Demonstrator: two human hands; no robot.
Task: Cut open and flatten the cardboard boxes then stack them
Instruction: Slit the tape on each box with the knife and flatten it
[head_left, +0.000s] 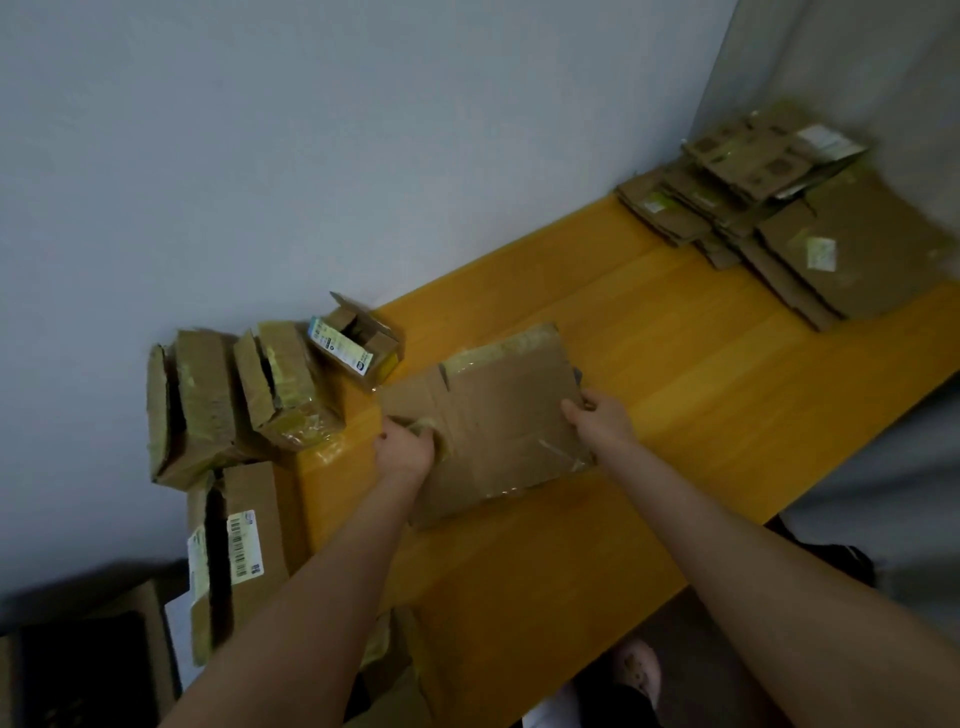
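On desk (685, 374), flattened box (498, 415) lay flat; left hand (404, 448) clenched on its left side, right hand (602, 418) grasped its right edge.

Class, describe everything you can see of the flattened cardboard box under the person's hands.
The flattened box is plain brown cardboard with fold creases, a slit between flaps at its far edge and shiny clear tape along two edges. It lies on the yellow table. The left hand grips its left edge, the right hand its right.
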